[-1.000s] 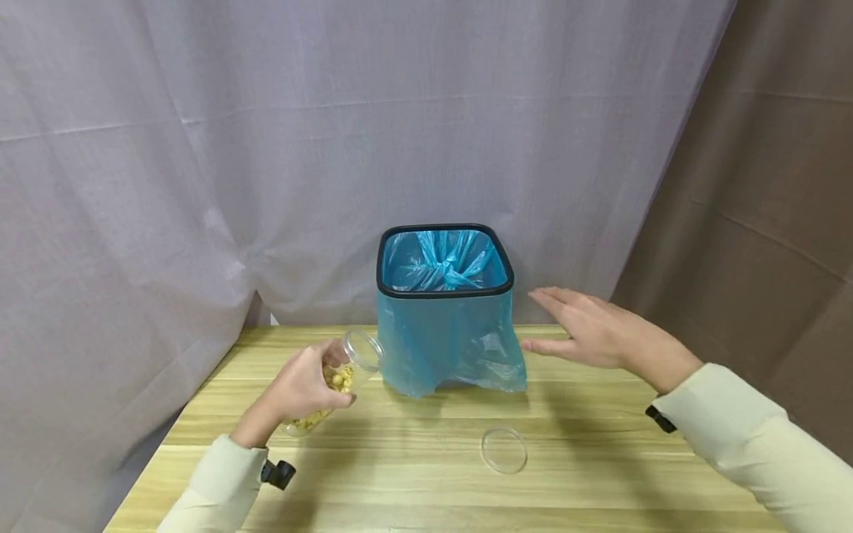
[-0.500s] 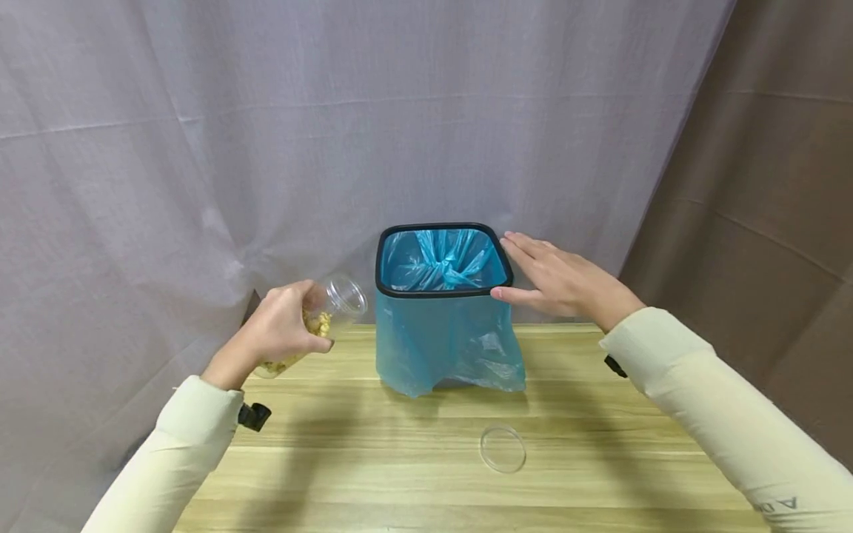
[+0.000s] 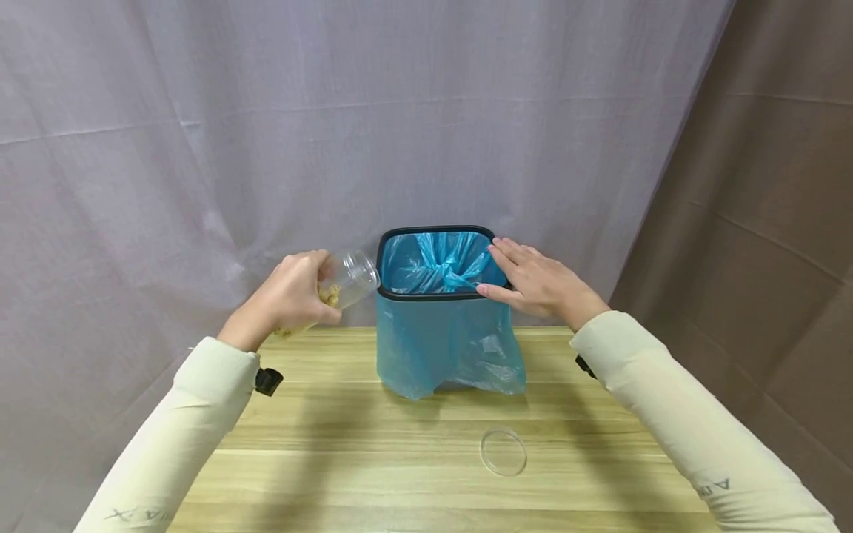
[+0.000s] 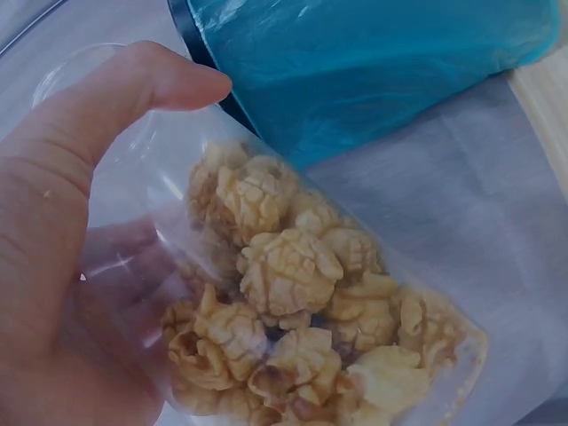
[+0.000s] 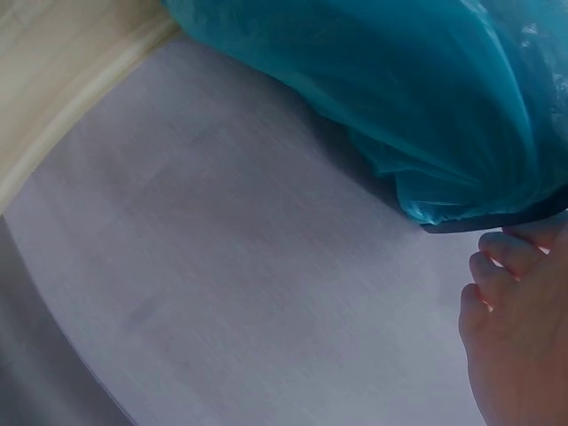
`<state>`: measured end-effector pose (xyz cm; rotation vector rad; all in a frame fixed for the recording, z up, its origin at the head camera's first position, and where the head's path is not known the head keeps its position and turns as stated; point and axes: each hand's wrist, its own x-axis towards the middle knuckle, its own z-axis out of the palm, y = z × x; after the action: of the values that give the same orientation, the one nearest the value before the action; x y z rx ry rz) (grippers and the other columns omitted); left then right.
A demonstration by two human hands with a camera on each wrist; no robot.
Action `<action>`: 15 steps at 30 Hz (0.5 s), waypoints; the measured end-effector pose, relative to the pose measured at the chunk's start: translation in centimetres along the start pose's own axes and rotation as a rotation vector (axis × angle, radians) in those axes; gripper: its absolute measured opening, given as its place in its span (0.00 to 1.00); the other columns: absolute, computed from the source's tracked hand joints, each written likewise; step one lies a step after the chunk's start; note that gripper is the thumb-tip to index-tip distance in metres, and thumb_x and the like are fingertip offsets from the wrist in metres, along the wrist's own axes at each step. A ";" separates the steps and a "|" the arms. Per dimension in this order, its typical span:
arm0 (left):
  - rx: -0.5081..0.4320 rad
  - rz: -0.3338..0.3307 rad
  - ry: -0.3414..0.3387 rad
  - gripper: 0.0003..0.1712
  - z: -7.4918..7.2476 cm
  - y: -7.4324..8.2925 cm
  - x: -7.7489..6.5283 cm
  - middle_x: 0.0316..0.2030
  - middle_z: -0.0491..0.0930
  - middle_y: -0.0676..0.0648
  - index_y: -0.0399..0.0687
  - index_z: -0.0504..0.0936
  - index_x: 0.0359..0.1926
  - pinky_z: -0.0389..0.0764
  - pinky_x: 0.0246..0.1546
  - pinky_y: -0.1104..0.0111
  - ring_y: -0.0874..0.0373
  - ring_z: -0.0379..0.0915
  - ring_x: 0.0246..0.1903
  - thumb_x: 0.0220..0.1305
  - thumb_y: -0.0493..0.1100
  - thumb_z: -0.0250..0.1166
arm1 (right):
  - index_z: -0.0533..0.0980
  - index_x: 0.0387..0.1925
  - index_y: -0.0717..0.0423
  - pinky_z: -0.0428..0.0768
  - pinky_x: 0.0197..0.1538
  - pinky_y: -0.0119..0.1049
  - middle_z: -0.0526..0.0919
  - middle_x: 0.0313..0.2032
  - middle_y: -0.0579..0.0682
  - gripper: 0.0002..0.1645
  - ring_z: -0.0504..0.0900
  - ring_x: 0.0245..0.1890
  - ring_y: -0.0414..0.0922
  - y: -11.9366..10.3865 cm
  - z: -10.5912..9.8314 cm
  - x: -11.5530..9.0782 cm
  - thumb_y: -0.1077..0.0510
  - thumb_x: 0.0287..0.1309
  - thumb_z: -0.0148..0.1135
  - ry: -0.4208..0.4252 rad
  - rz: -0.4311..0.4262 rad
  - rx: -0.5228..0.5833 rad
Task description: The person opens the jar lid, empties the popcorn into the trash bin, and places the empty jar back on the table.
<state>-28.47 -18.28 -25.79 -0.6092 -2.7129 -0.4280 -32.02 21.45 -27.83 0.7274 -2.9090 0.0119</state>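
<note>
My left hand (image 3: 300,296) grips a clear plastic jar (image 3: 360,275) that lies tilted, its uncapped mouth at the left rim of the trash can. Caramel popcorn (image 4: 293,271) fills the lower part of the jar in the left wrist view. The trash can (image 3: 440,297) has a black rim and a blue bag lining, knotted inside and hanging down outside. At its right rim, my right hand (image 3: 540,285) rests with fingers extended over the edge and the thumb along the front corner. In the right wrist view, the fingertips (image 5: 510,257) are right at the black rim.
A round clear lid (image 3: 503,451) lies flat on the wooden table (image 3: 400,488), in front of the trash can. Behind the table hangs a grey curtain (image 3: 426,111), with a brown one (image 3: 753,259) to the right.
My left hand has lifted the jar and brought its mouth to the can's left rim. My right hand has moved left from beside the can onto its right rim.
</note>
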 end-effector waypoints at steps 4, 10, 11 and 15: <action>0.019 -0.004 -0.003 0.33 -0.6 0.5 0.9 0.33 0.77 0.47 0.45 0.75 0.39 0.77 0.36 0.61 0.52 0.73 0.33 0.27 0.50 0.76 | 0.42 0.76 0.53 0.48 0.77 0.53 0.42 0.77 0.53 0.57 0.41 0.78 0.53 0.1 0.5 0.0 0.20 0.59 0.30 0.001 0.016 0.012; 0.012 -0.017 -0.024 0.34 -1.0 0.9 1.9 0.38 0.78 0.45 0.44 0.75 0.43 0.78 0.41 0.60 0.51 0.74 0.38 0.30 0.49 0.78 | 0.41 0.76 0.53 0.48 0.77 0.53 0.42 0.77 0.54 0.58 0.42 0.78 0.53 0.1 0.9 -0.2 0.19 0.59 0.28 0.007 0.027 0.015; 0.013 -0.019 -0.028 0.35 -1.1 1.0 2.1 0.40 0.79 0.45 0.44 0.75 0.44 0.79 0.43 0.58 0.51 0.74 0.39 0.31 0.48 0.78 | 0.41 0.76 0.53 0.48 0.77 0.53 0.42 0.77 0.54 0.58 0.42 0.78 0.53 0.1 1.0 -0.2 0.19 0.59 0.29 0.007 0.030 0.018; 0.032 -0.016 -0.032 0.34 -1.3 1.3 2.8 0.41 0.78 0.46 0.45 0.74 0.44 0.79 0.44 0.56 0.49 0.74 0.43 0.32 0.47 0.78 | 0.41 0.76 0.53 0.49 0.77 0.53 0.42 0.77 0.53 0.58 0.42 0.78 0.53 0.1 1.0 -0.3 0.19 0.58 0.28 0.003 0.036 0.021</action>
<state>-29.94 -16.60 -23.33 -0.5914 -2.7514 -0.3807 -31.97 21.60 -28.85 0.6773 -2.9229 0.0478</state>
